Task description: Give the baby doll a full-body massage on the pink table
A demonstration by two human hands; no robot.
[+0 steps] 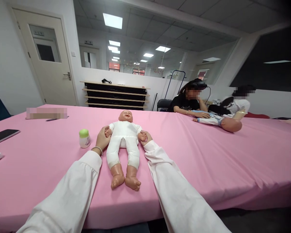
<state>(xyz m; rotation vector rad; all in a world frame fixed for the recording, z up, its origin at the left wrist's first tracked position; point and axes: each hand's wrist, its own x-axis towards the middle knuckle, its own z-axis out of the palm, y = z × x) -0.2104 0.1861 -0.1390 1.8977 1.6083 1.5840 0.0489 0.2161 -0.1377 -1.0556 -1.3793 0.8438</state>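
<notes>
Gently, a person in white sleeves holds a baby doll (pixel 123 131) by both its hands, the left hand (pixel 103 138) and right hand (pixel 148 137) each closed around one small plastic hand. The doll lies face up in the middle of a pink tablecloth (pixel 179 136), its head pointing away from the person and its bare feet toward the near edge. Just beside the left hand, a green-lidded jar (pixel 84 138) stands upright; a smartphone (pixel 3 137) lies farther left. Across the table at right, a co-worker (pixel 188 103) in black rests a hand on a second doll (pixel 229 124).
</notes>
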